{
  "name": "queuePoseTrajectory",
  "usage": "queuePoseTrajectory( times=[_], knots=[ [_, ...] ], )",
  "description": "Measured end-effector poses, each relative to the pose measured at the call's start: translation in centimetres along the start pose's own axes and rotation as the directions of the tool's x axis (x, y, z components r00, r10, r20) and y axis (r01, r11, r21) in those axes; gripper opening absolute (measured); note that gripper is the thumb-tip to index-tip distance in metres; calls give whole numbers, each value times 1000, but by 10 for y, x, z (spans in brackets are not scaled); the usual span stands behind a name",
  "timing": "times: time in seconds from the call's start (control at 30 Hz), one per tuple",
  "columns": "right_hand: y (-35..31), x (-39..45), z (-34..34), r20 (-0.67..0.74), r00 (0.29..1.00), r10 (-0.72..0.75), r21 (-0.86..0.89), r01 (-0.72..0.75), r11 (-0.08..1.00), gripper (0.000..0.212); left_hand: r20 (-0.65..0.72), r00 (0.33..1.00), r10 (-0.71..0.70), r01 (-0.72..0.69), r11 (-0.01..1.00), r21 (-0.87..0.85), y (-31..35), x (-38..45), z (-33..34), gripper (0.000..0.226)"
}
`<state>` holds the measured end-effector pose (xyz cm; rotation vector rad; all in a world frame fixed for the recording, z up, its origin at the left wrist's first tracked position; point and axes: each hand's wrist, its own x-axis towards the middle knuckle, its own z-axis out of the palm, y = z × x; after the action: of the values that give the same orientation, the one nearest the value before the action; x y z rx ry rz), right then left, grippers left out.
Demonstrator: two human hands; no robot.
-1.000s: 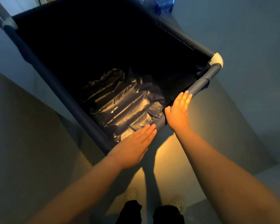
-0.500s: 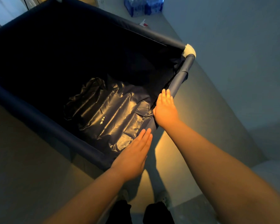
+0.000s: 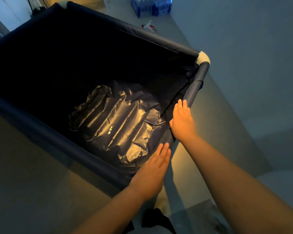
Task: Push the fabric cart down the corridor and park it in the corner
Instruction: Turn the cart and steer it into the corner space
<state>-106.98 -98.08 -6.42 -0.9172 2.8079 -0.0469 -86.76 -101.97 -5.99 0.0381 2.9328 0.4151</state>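
Observation:
The fabric cart [image 3: 41, 130] is a deep navy cloth bin on a padded tube frame with a white corner joint [image 3: 203, 58]. A crumpled shiny dark sheet [image 3: 118, 125] lies at its bottom. My left hand [image 3: 152, 171] lies flat, fingers straight, on the near corner of the rim. My right hand [image 3: 183, 122] presses flat on the right rail a little farther along, its fingers pointing up the rail. Neither hand curls around the tube.
A grey wall [image 3: 243, 48] runs close along the cart's right side. A shrink-wrapped pack of water bottles [image 3: 150, 5] stands on the floor ahead, with a red-and-white scrap [image 3: 149, 27] near it. My shoe [image 3: 162, 203] is just behind the cart.
The cart has swung and rolled onward, so its far rail, the bottle pack and the scrap have come into view. Both hands stay flat on the rim.

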Motion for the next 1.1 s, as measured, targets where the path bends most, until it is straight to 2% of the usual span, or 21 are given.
queuePoseTrajectory(
  times=[0.17,0.23,0.3,0.43,0.5,0.63,0.73,0.8,0.93,1.1],
  knots=[
    [44,-23,1,3,998,55,19,-55,998,62,-64,997,48,-56,991,-121,53,15,9,74],
    [60,-37,2,10,996,91,-6,-91,996,58,23,993,119,-110,963,-247,63,20,10,78],
    [72,-56,4,3,991,132,-20,-132,991,54,84,977,196,-163,941,-296,65,17,15,85],
    [74,-106,16,17,968,251,-44,-250,967,56,175,901,396,-375,916,-143,47,-1,18,99],
    [67,-138,21,9,949,316,-17,-315,949,60,218,866,451,-451,891,-54,27,-8,14,100],
    [49,-200,33,6,908,419,-9,-419,908,61,219,852,476,-489,872,5,-16,-24,3,99],
    [31,-224,37,27,851,524,103,-524,846,59,211,850,482,-499,866,30,-43,-38,-3,96],
    [17,-237,39,3,848,529,137,-525,840,58,213,837,504,-530,844,83,-58,-46,-7,91],
    [-17,-255,46,-54,920,388,97,-382,919,52,224,814,535,-569,812,129,-79,-56,-11,86],
    [-44,-254,46,-114,889,443,127,-429,894,56,223,750,623,-652,753,89,-69,-48,-7,79]
  ],
)
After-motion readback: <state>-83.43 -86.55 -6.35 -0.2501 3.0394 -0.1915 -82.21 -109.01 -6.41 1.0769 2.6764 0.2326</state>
